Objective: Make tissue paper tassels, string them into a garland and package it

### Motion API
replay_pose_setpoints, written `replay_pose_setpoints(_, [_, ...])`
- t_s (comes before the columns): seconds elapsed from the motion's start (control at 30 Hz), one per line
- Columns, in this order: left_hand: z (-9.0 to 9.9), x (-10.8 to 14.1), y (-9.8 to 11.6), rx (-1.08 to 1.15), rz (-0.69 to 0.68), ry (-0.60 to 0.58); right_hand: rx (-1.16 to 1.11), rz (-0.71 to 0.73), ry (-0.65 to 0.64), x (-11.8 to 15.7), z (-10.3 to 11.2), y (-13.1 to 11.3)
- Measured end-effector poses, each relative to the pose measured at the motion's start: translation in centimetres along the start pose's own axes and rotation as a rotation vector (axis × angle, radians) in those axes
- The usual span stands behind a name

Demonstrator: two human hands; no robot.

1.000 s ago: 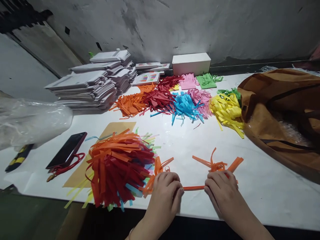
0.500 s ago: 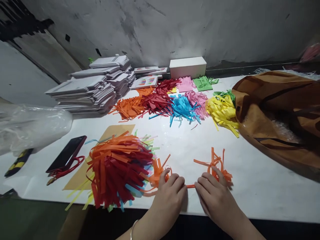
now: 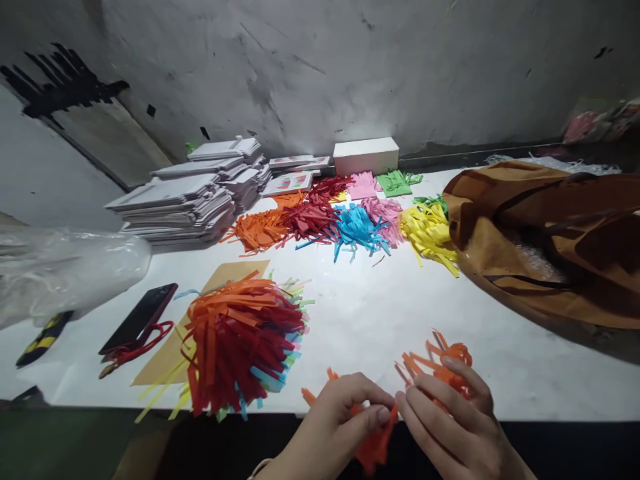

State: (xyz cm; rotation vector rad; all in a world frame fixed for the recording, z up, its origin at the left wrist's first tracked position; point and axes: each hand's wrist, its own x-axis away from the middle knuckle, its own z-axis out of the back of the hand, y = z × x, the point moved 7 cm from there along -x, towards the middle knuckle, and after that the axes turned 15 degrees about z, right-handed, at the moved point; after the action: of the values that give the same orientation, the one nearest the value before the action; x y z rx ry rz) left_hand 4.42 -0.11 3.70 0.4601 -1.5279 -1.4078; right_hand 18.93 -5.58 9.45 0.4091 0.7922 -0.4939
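Note:
An orange paper tassel (image 3: 379, 440) is held between both hands at the table's front edge, its twisted middle partly hidden by fingers. My left hand (image 3: 345, 417) pinches it with thumb and forefinger, and some strips hang below the hand. My right hand (image 3: 453, 420) is curled around the other end, whose fringed strips (image 3: 443, 363) stick up behind the fingers. To the left lies a big pile of fringed tassels (image 3: 240, 340), orange and red on top, with blue, yellow and green strips beneath. Part of it rests on a tan envelope (image 3: 165, 357).
Behind are fringed bundles in orange, red, blue (image 3: 357, 227), pink and yellow (image 3: 427, 233). White paper stacks (image 3: 175, 200) and a white box (image 3: 365, 157) stand by the wall. A brown bag (image 3: 540, 247) lies right; a phone (image 3: 140, 317), a cutter (image 3: 45, 340) and plastic wrap (image 3: 75, 267) lie left.
Both hands have lifted the orange tassel from the tabletop and drawn it toward me. The hands are now closer together, and its middle has bent. The camera view has tilted up slightly.

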Motion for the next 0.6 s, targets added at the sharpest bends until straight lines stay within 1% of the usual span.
replay_pose_setpoints(0.07, [-2.0, -0.1, 0.0, 0.289, 0.115, -0.178, 0.013, 0.020, -0.016, -0.5, 1.4, 0.0])
replay_pose_setpoints(0.1, [-2.9, -0.2, 0.2, 0.382, 0.129, -0.241, 0.015, 0.014, -0.005, -0.6, 2.0, 0.1])
replay_pose_setpoints(0.13, [-3.6, -0.3, 0.7, 0.426, 0.108, -0.276, 0.012, -0.007, 0.018, -0.7, 2.6, 0.3])
replay_pose_setpoints(0.17, [-4.1, -0.4, 1.2, 0.419, 0.056, -0.281, -0.003, -0.048, 0.055, -0.6, 3.1, 0.5])
replay_pose_setpoints(0.2, [-4.4, -0.5, 1.8, 0.371, -0.016, -0.254, -0.034, -0.113, 0.103, -0.3, 3.5, 0.9])
replay_pose_setpoints(0.27, [-4.7, -0.6, 3.0, 0.221, -0.184, -0.143, -0.152, -0.280, 0.193, 0.8, 3.7, 1.4])
replay_pose_setpoints(0.33, [-5.1, -0.5, 3.7, 0.068, -0.328, -0.016, -0.317, -0.462, 0.243, 2.4, 3.0, 1.7])
replay_pose_setpoints(0.37, [-5.4, -0.5, 3.8, 0.010, -0.377, 0.037, -0.395, -0.542, 0.262, 3.3, 2.5, 1.7])
replay_pose_setpoints(0.43, [-6.2, -0.7, 3.6, -0.053, -0.419, 0.105, -0.490, -0.640, 0.287, 5.1, 1.6, 1.4])
replay_pose_setpoints(0.5, [-6.9, -1.2, 2.9, -0.067, -0.404, 0.116, -0.456, -0.648, 0.325, 6.6, 1.5, 1.2])
replay_pose_setpoints(0.53, [-7.3, -1.4, 2.6, -0.069, -0.393, 0.095, -0.396, -0.614, 0.335, 7.1, 1.7, 1.1])
replay_pose_setpoints(0.6, [-8.1, -1.9, 2.4, -0.093, -0.391, 0.014, -0.250, -0.510, 0.327, 7.7, 2.4, 0.9])
